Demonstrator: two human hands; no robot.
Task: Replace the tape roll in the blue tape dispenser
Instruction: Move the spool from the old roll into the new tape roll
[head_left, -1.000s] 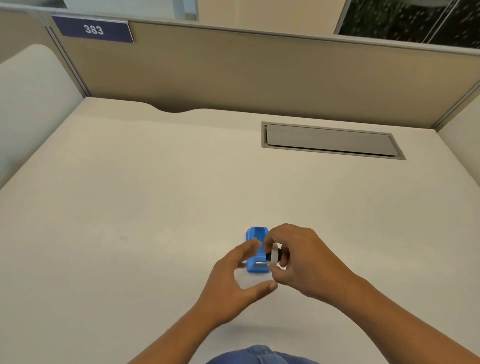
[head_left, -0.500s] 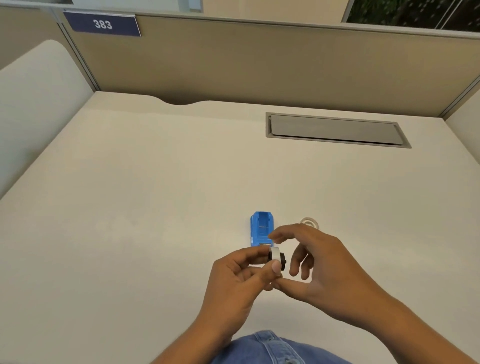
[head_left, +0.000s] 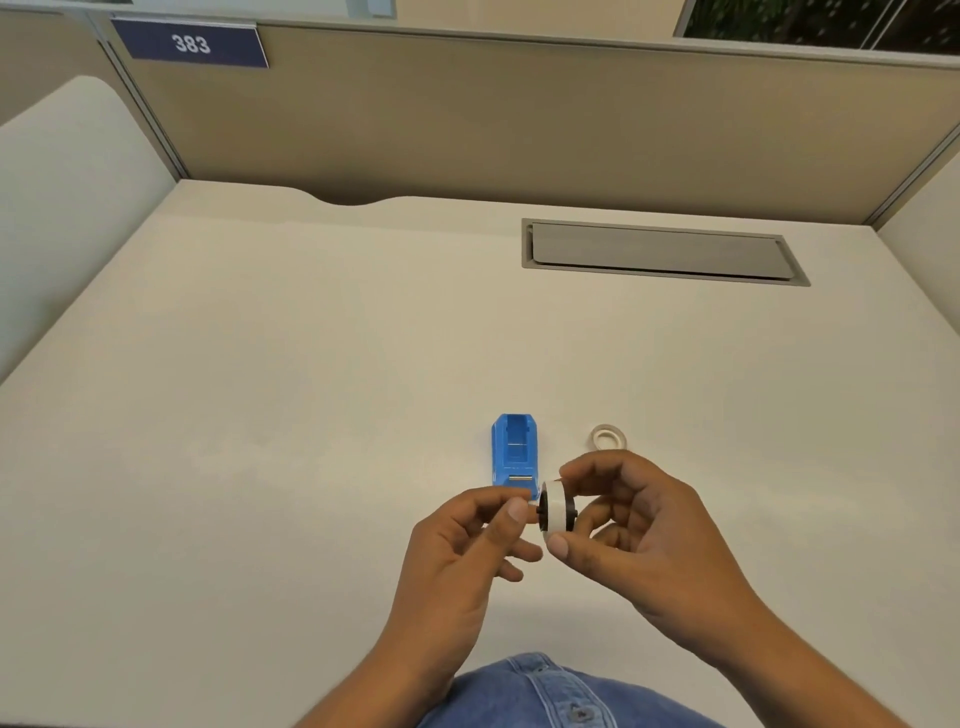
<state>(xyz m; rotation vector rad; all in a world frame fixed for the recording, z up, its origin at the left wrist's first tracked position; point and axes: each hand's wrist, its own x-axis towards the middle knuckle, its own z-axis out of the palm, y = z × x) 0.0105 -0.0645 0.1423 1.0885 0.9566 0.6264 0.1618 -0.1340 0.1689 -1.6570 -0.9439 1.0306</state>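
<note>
The blue tape dispenser (head_left: 515, 451) lies on the white desk (head_left: 311, 415) with its roll bay empty. Just in front of it, above the desk, my right hand (head_left: 639, 535) pinches a white tape roll (head_left: 555, 513) mounted on a black spindle, index finger on top and thumb below. My left hand (head_left: 467, 551) pinches the spindle's left end between thumb and forefinger. A second, thin translucent tape ring (head_left: 609, 437) lies flat on the desk to the right of the dispenser.
A grey cable hatch (head_left: 662, 252) is set into the desk at the back right. Beige partition walls (head_left: 519, 124) close the desk off behind and at both sides. The near edge meets my denim clothing (head_left: 540, 693).
The roll and spindle have come out of the dispenser and toward me. My left hand has closed on the spindle end. The second tape ring has come into sight.
</note>
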